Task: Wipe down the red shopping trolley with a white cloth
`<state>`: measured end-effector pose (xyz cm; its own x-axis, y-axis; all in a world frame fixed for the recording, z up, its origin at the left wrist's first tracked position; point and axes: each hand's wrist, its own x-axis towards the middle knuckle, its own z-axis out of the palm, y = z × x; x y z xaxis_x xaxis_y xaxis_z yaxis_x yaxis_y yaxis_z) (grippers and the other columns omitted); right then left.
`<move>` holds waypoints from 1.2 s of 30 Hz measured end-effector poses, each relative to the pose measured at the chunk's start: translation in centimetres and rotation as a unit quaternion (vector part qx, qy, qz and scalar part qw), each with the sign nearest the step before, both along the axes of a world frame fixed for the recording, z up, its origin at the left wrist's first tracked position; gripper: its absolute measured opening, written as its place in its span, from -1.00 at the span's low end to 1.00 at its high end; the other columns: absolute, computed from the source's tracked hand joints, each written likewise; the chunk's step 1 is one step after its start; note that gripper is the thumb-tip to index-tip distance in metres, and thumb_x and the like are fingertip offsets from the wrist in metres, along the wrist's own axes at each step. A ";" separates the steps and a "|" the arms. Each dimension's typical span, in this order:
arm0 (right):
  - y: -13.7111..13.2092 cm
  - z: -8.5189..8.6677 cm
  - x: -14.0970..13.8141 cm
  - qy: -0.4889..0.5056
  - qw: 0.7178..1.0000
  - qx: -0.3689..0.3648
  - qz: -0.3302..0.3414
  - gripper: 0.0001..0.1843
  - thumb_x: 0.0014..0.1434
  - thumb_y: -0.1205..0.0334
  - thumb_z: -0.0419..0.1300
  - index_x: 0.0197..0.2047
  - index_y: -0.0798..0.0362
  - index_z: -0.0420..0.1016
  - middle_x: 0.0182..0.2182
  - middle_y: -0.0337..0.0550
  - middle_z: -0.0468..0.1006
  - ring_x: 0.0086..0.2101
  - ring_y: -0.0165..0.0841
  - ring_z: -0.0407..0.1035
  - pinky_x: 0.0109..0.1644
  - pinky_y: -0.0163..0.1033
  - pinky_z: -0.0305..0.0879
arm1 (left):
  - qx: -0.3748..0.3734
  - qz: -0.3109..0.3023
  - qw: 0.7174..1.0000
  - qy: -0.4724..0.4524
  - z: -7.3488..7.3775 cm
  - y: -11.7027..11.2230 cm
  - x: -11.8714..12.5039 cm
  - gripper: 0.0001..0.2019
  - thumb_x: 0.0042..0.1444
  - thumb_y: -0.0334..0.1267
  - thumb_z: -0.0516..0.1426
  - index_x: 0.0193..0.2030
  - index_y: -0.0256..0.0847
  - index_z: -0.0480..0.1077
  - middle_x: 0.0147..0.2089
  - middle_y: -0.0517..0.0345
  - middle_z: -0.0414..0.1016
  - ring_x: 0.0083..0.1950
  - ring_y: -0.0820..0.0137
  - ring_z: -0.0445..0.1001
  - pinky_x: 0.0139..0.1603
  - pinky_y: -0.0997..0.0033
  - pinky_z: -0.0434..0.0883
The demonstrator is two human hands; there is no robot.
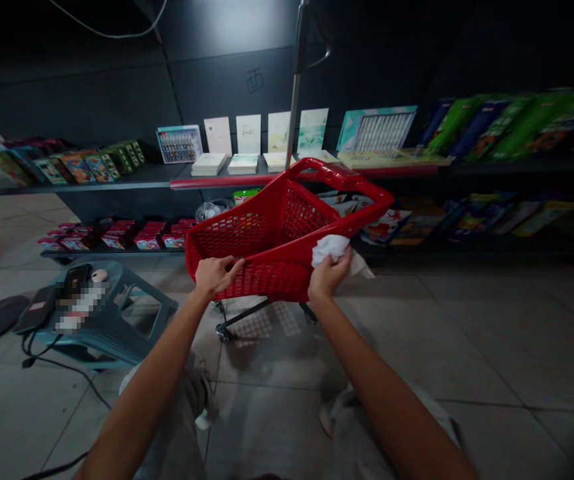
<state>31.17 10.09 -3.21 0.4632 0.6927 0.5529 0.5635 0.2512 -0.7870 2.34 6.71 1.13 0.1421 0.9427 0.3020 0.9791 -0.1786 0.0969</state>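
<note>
A red plastic shopping cart (pixel 247 230) stands in front of me, its basket side toward me and its handle at the upper right. My left hand (pixel 214 275) grips the near rim at the basket's left end. In my right hand (pixel 329 273) is a crumpled white cloth (pixel 330 248), pressed against the cart's side below the handle. A loose end of it hangs out to the right of the hand. The cart's basket is perforated, and its grey frame and casters show underneath.
Behind the cart, a dark shelf (pixel 141 177) carries cards, boxes and marker sets. Bagged goods (pixel 521 127) fill its right part. A blue-grey plastic stool (pixel 111 320) stands at left with devices on it, and a black cable (pixel 74 369) trails over the tiled floor. A metal pole (pixel 294 107) rises behind the cart.
</note>
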 end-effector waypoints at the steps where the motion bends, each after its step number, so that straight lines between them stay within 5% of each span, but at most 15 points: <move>1: -0.4 1.2 0.3 -0.002 0.999 0.032 -0.020 -0.18 0.20 0.32 -0.09 0.53 0.12 0.04 0.42 0.21 0.22 0.44 -0.11 0.10 0.48 0.18 0.09 | 0.002 -0.001 1.000 -0.001 0.0 0.0 -0.2 -0.33 0.39 0.32 -0.17 -0.28 -0.05 0.61 -0.31 0.03 0.67 -0.26 0.20 0.60 -0.29 0.32 0.18; 4: -1.5 5.0 1.5 -0.069 0.995 0.075 -0.008 -0.21 0.23 0.38 -0.12 0.54 0.11 0.07 0.51 0.11 0.07 0.50 -0.14 -0.06 0.53 0.18 -0.03 | 0.005 -0.002 1.000 -0.011 -0.1 -0.1 -1.2 -0.32 0.39 0.32 -0.18 -0.30 -0.05 0.60 -0.36 0.05 0.66 -0.28 0.22 0.59 -0.30 0.33 0.15; 8: -2.5 10.0 3.9 -0.301 0.949 0.030 0.089 -0.36 0.21 0.41 0.00 0.34 0.02 0.41 0.44 -0.02 0.28 0.44 -0.11 0.09 0.48 0.15 0.12 | 0.013 -0.011 1.000 -0.022 -0.3 -0.1 -3.1 -0.32 0.41 0.28 -0.18 -0.40 -0.06 0.57 -0.41 0.07 0.62 -0.31 0.25 0.57 -0.30 0.33 0.14; 15: -3.0 16.1 4.8 -0.479 0.854 -0.185 0.086 -0.58 0.34 0.23 0.05 0.13 0.12 0.61 0.03 0.22 0.63 0.02 0.05 0.52 0.14 0.12 0.37 | 0.039 -0.032 0.998 -0.040 -1.0 0.7 -6.0 -0.39 0.45 0.14 -0.12 -0.41 -0.09 0.58 -0.35 0.06 0.63 -0.25 0.27 0.55 -0.24 0.29 0.23; 18: -3.8 17.3 3.9 -0.527 0.812 -0.228 0.105 -0.58 0.38 0.19 0.03 0.15 0.05 0.60 -0.04 0.20 0.66 -0.08 0.03 0.56 0.02 0.06 0.38 | 0.126 0.004 0.991 -0.048 -1.0 1.0 -5.2 -0.48 0.48 -0.07 -0.11 -0.33 -0.13 0.59 -0.13 -0.06 0.66 0.04 0.14 0.52 0.01 0.16 0.31; 21: -4.6 17.9 2.8 -0.531 0.806 -0.237 0.113 -0.57 0.39 0.18 0.04 0.21 0.00 0.56 -0.06 0.16 0.67 -0.08 0.01 0.57 -0.02 0.00 0.38 | 0.201 0.021 0.975 -0.090 -0.7 0.4 -2.6 -0.64 0.45 -0.17 -0.04 -0.15 -0.15 0.57 0.05 -0.10 0.61 0.24 0.04 0.39 0.22 -0.02 0.27; 25: -5.3 18.6 1.4 -0.487 0.826 -0.230 0.164 -0.61 0.37 0.22 0.09 0.20 0.01 0.52 0.00 0.10 0.66 -0.04 -0.05 0.56 -0.02 -0.09 0.37 | 0.181 -0.107 0.965 -0.156 -0.3 -1.7 2.4 -0.71 0.46 -0.12 -0.02 0.09 -0.13 0.47 0.15 -0.04 0.53 0.26 0.18 0.38 0.35 0.05 0.26; 28: -5.6 19.0 0.8 -0.450 0.832 -0.210 0.247 -0.68 0.35 0.25 0.13 0.11 0.05 0.54 0.01 0.04 0.65 -0.02 -0.13 0.55 0.01 -0.18 0.36 | 0.153 -0.152 0.959 -0.184 0.1 -3.1 5.2 -0.67 0.46 -0.07 0.00 0.23 -0.13 0.35 0.22 -0.01 0.50 0.32 0.22 0.36 0.54 -0.06 -0.01; 31: -6.0 19.7 0.4 -0.427 0.805 -0.213 0.353 -0.69 0.31 0.26 0.19 0.10 0.07 0.55 0.01 -0.02 0.66 -0.01 -0.20 0.55 0.06 -0.25 0.34 | 0.142 -0.164 0.952 -0.215 0.6 -3.5 6.2 -0.70 0.48 -0.10 -0.07 0.18 -0.07 0.36 0.17 0.09 0.54 0.30 0.27 0.39 0.59 -0.10 -0.19; 36: -6.3 20.9 -0.5 -0.412 0.736 -0.233 0.485 -0.61 0.31 0.24 0.21 0.18 0.07 0.52 0.10 -0.06 0.63 0.05 -0.23 0.53 0.09 -0.30 0.33 | 0.162 -0.206 0.929 -0.262 0.9 -3.4 6.0 -0.69 0.46 -0.14 -0.15 -0.15 -0.09 0.36 -0.14 0.10 0.53 -0.04 0.27 0.45 0.36 0.04 0.23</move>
<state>30.67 3.80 17.65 -0.7320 0.6805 -0.0331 0.6317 0.6596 -0.4073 8.31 3.31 1.99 0.2233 0.6882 0.6903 0.6548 -0.6305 0.4167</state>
